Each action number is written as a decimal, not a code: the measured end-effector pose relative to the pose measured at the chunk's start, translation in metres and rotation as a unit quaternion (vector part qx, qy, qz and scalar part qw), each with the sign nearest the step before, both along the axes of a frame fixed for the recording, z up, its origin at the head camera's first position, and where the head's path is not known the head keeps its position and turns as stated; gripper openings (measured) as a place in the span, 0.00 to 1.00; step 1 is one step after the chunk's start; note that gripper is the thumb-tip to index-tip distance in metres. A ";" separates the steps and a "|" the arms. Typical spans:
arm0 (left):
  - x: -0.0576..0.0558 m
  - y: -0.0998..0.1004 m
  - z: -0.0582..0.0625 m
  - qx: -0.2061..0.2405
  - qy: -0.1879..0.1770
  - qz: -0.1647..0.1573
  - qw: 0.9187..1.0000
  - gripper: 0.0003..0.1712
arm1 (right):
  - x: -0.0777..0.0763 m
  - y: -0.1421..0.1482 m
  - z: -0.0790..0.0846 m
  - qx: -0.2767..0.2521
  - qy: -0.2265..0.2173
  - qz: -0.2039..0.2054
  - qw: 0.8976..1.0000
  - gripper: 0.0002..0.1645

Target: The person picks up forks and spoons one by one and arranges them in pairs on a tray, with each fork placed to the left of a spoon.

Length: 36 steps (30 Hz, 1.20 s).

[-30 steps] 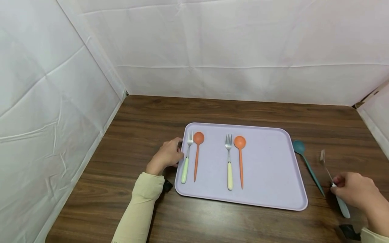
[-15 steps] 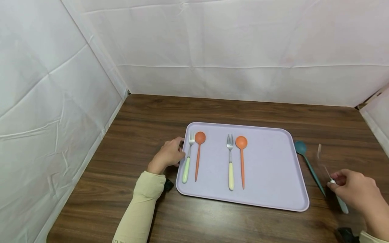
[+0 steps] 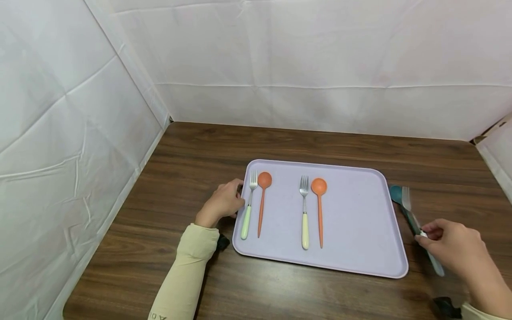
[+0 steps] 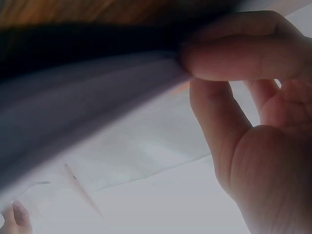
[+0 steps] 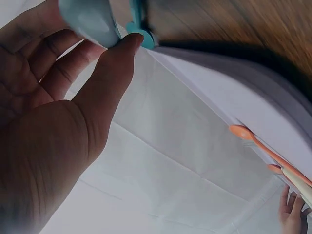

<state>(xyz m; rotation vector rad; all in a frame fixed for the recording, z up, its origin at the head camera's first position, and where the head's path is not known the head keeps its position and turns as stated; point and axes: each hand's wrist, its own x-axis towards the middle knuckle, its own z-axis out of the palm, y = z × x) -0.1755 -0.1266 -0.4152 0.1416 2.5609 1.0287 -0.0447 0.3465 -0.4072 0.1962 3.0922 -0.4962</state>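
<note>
My left hand [image 3: 220, 202] pinches the left rim of a lilac tray [image 3: 360, 222]; thumb and fingers meet at that rim in the left wrist view. Off the tray's right side, my right hand [image 3: 460, 249] holds a fork [image 3: 406, 200] by its pale blue handle near the neck, tines pointing away. That fork overlaps a teal spoon [image 3: 396, 194] lying beside the tray's right edge, covering part of the spoon's handle. The fork's handle [image 5: 92, 22] looms large between thumb and fingers in the right wrist view.
On the tray, a fork [image 3: 246, 222] with a light green handle lies beside an orange spoon [image 3: 262, 204]. Nearer the middle are a yellow-handled fork [image 3: 305, 231] and another orange spoon [image 3: 320, 209]. White cloth walls [image 3: 320, 66] stand behind and beside the wooden table [image 3: 192, 151].
My right hand has moved left with the fork, bringing it from right of the teal spoon to over it. My left hand stays at the tray's rim.
</note>
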 end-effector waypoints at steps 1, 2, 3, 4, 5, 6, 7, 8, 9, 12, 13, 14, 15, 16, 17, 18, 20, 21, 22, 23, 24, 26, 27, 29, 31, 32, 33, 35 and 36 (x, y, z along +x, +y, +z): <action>0.000 0.000 0.000 0.000 -0.001 0.001 1.000 0.30 | 0.000 -0.002 0.000 0.000 0.001 0.001 1.000 0.18; 0.000 0.000 0.001 0.000 -0.001 0.003 1.000 0.30 | 0.000 -0.003 0.000 -0.001 0.003 0.002 1.000 0.18; 0.000 0.001 0.001 0.000 -0.003 0.004 1.000 0.30 | 0.000 -0.005 0.000 -0.002 0.007 0.003 1.000 0.18; 0.000 0.001 0.001 -0.001 -0.004 0.005 1.000 0.30 | 0.001 -0.007 0.000 -0.005 0.009 0.002 1.000 0.18; -0.001 0.001 0.001 -0.001 -0.004 0.006 1.000 0.30 | 0.001 -0.008 0.000 -0.008 0.012 0.004 1.000 0.17; -0.001 0.001 0.001 -0.001 -0.005 0.006 1.000 0.30 | 0.001 -0.010 0.000 -0.009 0.013 0.004 1.000 0.17; -0.001 0.001 0.001 -0.001 -0.005 0.006 1.000 0.30 | 0.001 -0.011 0.000 -0.011 0.013 0.004 1.000 0.18; -0.001 0.001 0.000 -0.001 -0.005 0.006 1.000 0.30 | 0.001 -0.012 0.001 -0.014 0.012 0.004 1.000 0.18; -0.001 0.001 0.000 0.000 -0.005 0.006 1.000 0.30 | 0.001 -0.014 0.001 -0.016 0.011 0.004 1.000 0.18; -0.002 0.001 0.000 0.000 -0.004 0.005 1.000 0.30 | 0.000 -0.017 0.003 -0.017 0.010 0.007 1.000 0.18; -0.002 0.001 0.000 0.000 -0.003 0.005 1.000 0.30 | 0.000 -0.018 0.003 -0.018 0.010 0.007 1.000 0.18; -0.001 0.002 0.001 0.000 -0.003 0.005 1.000 0.30 | 0.000 -0.019 0.003 -0.018 0.013 0.008 1.000 0.17; -0.001 0.002 0.001 -0.001 -0.003 0.005 1.000 0.30 | -0.001 -0.020 0.003 -0.018 0.016 0.009 1.000 0.17; -0.001 0.002 0.001 -0.001 -0.003 0.005 1.000 0.30 | -0.001 -0.021 0.003 -0.018 0.019 0.010 1.000 0.16; -0.001 0.002 0.001 -0.002 -0.003 0.005 1.000 0.30 | -0.001 -0.022 0.003 -0.021 0.020 0.011 1.000 0.16; -0.001 0.001 0.001 -0.003 -0.004 0.006 1.000 0.30 | -0.002 -0.023 0.003 -0.023 0.019 0.011 0.999 0.16; 0.000 0.002 0.002 -0.004 -0.006 0.007 1.000 0.30 | -0.002 -0.025 0.002 -0.025 0.023 0.012 0.999 0.15; 0.000 0.002 0.002 -0.004 -0.006 0.007 1.000 0.30 | -0.003 -0.025 0.002 -0.026 0.024 0.012 0.999 0.15; 0.000 0.002 0.002 -0.004 -0.007 0.007 1.000 0.30 | -0.004 -0.026 0.002 -0.028 0.024 0.012 0.999 0.15; 0.000 0.002 0.002 -0.003 -0.007 0.007 1.000 0.30 | -0.004 -0.027 0.003 -0.030 0.024 0.013 0.999 0.16; 0.000 0.002 0.002 -0.003 -0.006 0.006 1.000 0.30 | -0.005 -0.027 0.003 -0.030 0.026 0.013 0.999 0.16; 0.000 0.002 0.002 -0.003 -0.005 0.005 1.000 0.30 | -0.006 -0.029 0.003 -0.031 0.030 0.016 0.999 0.15; -0.001 0.002 0.002 -0.003 -0.003 0.004 1.000 0.30 | -0.006 -0.030 0.003 -0.032 0.030 0.017 0.999 0.15; 0.000 0.002 0.002 -0.003 -0.003 0.004 1.000 0.30 | -0.008 -0.032 0.003 -0.032 0.034 0.020 0.999 0.14; 0.000 0.002 0.002 -0.004 -0.002 0.005 1.000 0.30 | -0.009 -0.034 0.003 -0.031 0.038 0.023 0.999 0.13; 0.000 0.002 0.002 -0.005 -0.002 0.005 1.000 0.30 | -0.010 -0.035 0.002 -0.031 0.038 0.025 0.998 0.12; 0.000 0.001 0.001 -0.005 -0.001 0.005 1.000 0.30 | -0.011 -0.036 0.002 -0.031 0.040 0.027 0.998 0.12; 0.000 0.001 0.001 -0.005 0.000 0.004 1.000 0.30 | -0.012 -0.039 0.002 -0.031 0.042 0.028 0.998 0.11; 0.000 0.001 0.001 -0.005 0.001 0.003 1.000 0.30 | -0.012 -0.040 0.002 -0.033 0.042 0.029 0.998 0.10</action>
